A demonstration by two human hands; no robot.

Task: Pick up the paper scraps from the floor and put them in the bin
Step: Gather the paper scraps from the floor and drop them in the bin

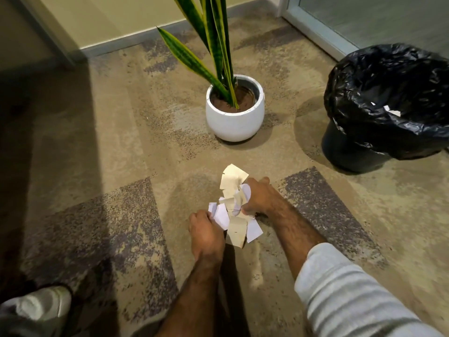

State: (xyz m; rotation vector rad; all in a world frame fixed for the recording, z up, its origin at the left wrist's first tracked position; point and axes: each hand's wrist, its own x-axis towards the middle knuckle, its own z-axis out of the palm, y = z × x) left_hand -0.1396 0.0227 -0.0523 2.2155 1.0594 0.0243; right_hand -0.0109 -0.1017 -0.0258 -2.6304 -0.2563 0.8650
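A bunch of white and cream paper scraps (233, 210) is gathered between both hands, low over the carpet in the lower middle of the view. My left hand (206, 233) grips the bunch from the near left side. My right hand (258, 197) closes on it from the right. The bin (359, 152), lined with a black plastic bag, stands on the floor at the far right, well apart from my hands. A few white scraps (392, 110) lie inside the bag.
A white pot (234, 120) with a tall green plant stands straight ahead, between my hands and the back wall. A glass door frame (315, 27) runs behind the bin. A white shoe (38, 305) shows at the bottom left. Patterned carpet (109, 166) covers the floor.
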